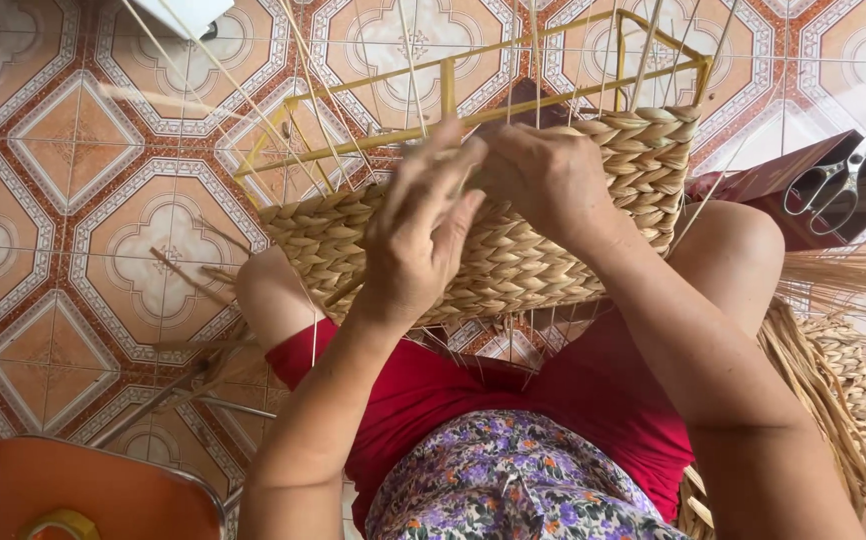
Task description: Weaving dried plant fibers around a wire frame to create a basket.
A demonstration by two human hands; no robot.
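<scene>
basket [513, 250]: half-woven, of pale tan braided straw, laid tilted across the knees over a tiled floor.
frame [473, 115]: yellow metal rods, left bare above the woven wall.
stakes [308, 75]: thin pale strands, seen fanning upward past the frame.
weave: thick plaited rows, packed tight, several rows deep.

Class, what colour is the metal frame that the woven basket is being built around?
Yellow. The frame shows best in the head view, rising above the straw-coloured woven basket.
</scene>
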